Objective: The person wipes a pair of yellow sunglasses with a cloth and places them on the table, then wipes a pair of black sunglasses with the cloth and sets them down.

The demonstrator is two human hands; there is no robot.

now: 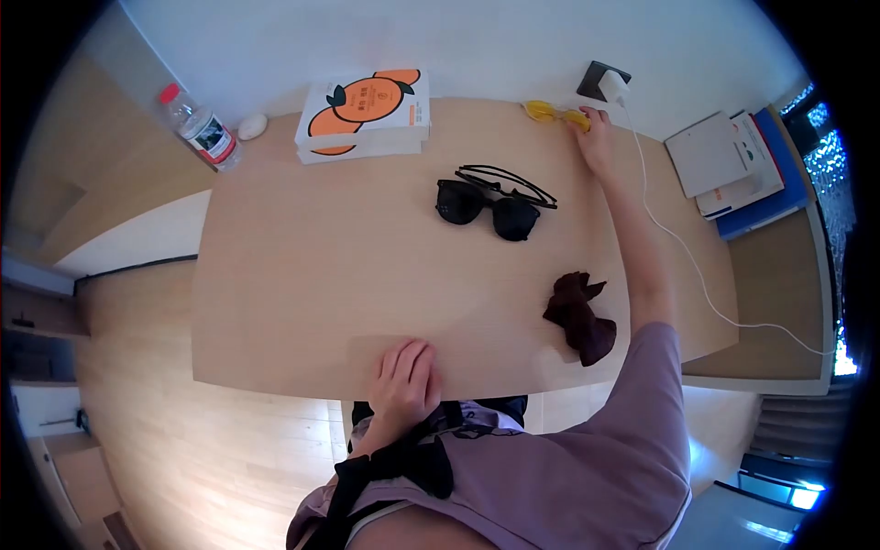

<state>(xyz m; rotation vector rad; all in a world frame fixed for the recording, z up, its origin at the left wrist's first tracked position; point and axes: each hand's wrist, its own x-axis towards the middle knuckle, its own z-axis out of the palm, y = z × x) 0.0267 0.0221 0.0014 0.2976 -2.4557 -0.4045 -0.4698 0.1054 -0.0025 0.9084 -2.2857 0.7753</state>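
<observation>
Against a white wall (513, 46) stands the table (302, 266); at far right, the right hand (596, 142) pinches one end of a yellow item (542, 111); the left hand (404, 387) rests at the near edge, fingers together.

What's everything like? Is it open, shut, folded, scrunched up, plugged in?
Bottle: red cap on.
Fruit-printed box: looks shut.
Sunglasses: arms look folded.
Dark cloth: crumpled.
White charger: plugged in.
Yellow thing: touched by the right hand; whether it's open, I can't tell.
Books: stacked, look shut.
</observation>
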